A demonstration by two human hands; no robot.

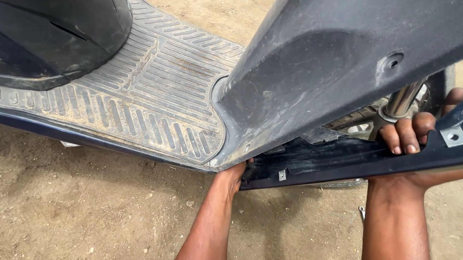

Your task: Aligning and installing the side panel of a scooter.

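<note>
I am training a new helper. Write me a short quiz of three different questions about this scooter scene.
1. True or false: the right hand grips the dark blue side panel.
2. The left hand is at: A) the panel's lower end, B) the ribbed footboard, C) the chrome fork tube.
3. What kind of ground lies under the scooter?

Key: 1 true; 2 A; 3 sandy dirt.
</note>
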